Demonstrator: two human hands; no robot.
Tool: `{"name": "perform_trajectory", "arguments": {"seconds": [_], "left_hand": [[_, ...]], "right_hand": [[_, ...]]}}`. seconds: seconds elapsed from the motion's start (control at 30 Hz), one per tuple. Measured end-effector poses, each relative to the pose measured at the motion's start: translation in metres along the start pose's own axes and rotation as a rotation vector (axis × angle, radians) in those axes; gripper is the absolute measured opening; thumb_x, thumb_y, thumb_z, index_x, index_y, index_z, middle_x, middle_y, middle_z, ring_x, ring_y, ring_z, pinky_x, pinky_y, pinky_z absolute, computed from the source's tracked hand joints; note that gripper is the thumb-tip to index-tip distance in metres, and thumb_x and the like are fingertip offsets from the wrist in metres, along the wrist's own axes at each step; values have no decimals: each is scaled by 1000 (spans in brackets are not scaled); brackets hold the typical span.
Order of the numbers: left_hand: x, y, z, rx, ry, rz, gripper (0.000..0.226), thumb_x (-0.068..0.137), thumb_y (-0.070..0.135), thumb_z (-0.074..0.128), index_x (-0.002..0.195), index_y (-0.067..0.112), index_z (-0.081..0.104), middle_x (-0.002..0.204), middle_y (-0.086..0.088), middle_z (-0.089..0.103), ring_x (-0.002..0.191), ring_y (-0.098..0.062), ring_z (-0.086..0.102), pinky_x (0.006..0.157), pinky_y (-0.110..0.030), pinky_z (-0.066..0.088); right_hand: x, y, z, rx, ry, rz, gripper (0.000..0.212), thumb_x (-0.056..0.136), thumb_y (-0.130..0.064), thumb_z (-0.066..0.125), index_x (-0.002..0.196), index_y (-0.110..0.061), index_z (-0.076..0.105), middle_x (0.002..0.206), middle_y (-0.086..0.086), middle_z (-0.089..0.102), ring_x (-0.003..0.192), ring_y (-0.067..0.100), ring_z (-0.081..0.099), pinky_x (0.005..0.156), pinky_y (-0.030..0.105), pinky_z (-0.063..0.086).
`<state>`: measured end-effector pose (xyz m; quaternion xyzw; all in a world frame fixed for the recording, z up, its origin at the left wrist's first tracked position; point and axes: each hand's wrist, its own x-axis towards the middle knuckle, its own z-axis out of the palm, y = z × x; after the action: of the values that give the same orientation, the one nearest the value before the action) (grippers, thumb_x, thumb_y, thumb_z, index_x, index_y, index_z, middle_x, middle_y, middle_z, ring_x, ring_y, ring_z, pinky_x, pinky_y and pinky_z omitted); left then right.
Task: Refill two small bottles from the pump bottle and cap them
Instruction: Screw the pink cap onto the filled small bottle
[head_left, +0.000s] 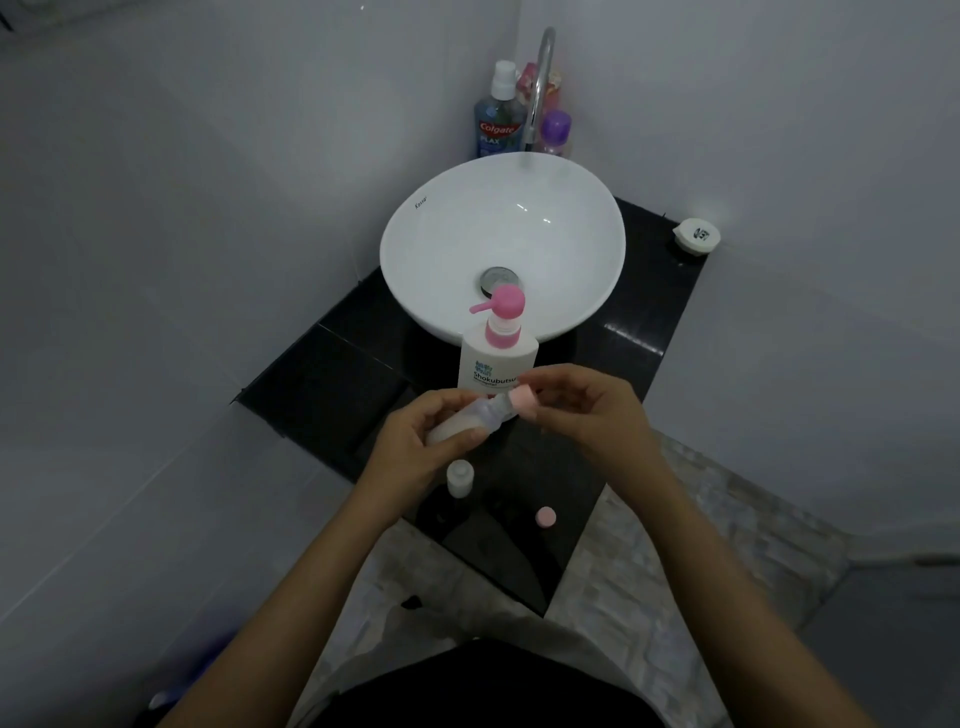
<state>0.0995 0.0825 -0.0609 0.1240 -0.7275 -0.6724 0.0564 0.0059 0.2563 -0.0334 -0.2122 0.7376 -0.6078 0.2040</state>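
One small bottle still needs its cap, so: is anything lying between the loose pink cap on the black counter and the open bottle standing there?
Nothing visible: bare black counter separates the loose pink cap from the open small white bottle.

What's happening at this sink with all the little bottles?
A person is capping a small bottle. The left hand holds it tilted, and the right hand has a pink cap at its neck. A pump bottle stands just behind, in front of the white basin. A second small bottle stands uncapped on the black counter, with another pink cap lying nearby.
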Motion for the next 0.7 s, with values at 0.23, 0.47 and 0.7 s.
{"name": "perform_trajectory", "arguments": {"seconds": [0.23, 0.47, 0.7], "left_hand": [[0, 4, -1, 33, -42, 5, 30, 82, 6, 67, 111, 13, 65, 106, 4, 66, 95, 2, 61, 84, -14, 50], [-2, 4, -1, 28, -68, 15, 30, 82, 6, 67, 111, 13, 65, 109, 6, 66, 98, 4, 62, 85, -12, 49], [1, 5, -2, 10, -57, 12, 29, 81, 7, 67, 109, 17, 66, 105, 6, 66, 95, 4, 61, 83, -12, 49]], "right_hand": [[-1, -1, 1, -225, -63, -79, 28, 79, -11, 73, 102, -28, 70, 98, -2, 73, 88, 17, 69, 82, 26, 58], [5, -6, 6, -504, -59, -15, 29, 80, -49, 62, 88, -23, 68, 69, -8, 66, 59, 5, 63, 56, 20, 53], [7, -14, -5, -512, -218, -69, 19, 87, -32, 64, 103, -22, 62, 85, -5, 65, 69, 10, 65, 67, 29, 57]]}}
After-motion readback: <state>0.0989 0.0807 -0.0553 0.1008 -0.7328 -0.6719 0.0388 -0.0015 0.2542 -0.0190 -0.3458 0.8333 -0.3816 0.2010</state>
